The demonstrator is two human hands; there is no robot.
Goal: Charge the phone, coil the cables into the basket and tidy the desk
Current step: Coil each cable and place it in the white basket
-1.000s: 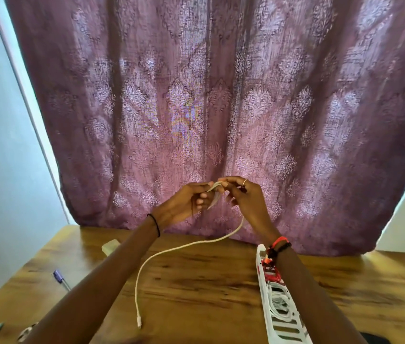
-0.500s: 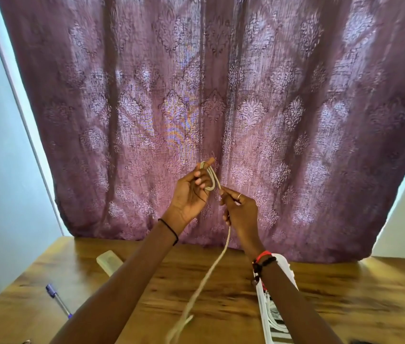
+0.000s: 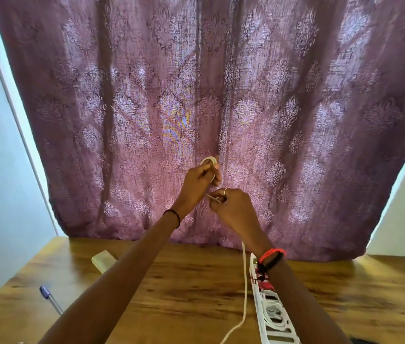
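The counter (image 3: 196, 301) is wooden, with its far edge against a purple curtain (image 3: 221, 95).

Near edge: a white cable (image 3: 245, 281) leaves the frame at the bottom, just left of the basket (image 3: 272, 319). The basket is white, slotted plastic and stands toward the near right of the counter; the right forearm covers part of it. White coils lie inside it, with something red at its far end that cannot be made out.

Left side: a pen (image 3: 50, 299) with a blue cap lies near the left edge. A pale flat block (image 3: 102, 259) lies farther back, near the far left corner, and the left forearm hides part of it.

Middle: the cable rises straight up from the near edge, off the counter, and passes behind the right wrist. That wrist carries red and black bands.

Far, in front of the curtain: both hands are raised above the counter.
- Right hand (image 3: 233, 207): closed, thumb and fingers pinching a short taut run of cable. A ring shows on one finger.
- Left hand (image 3: 200, 182): higher and just beside the right hand, closed around a small coil (image 3: 209, 162) of the same cable. The top loops stand out above the fingers. A thin black band sits on the wrist.
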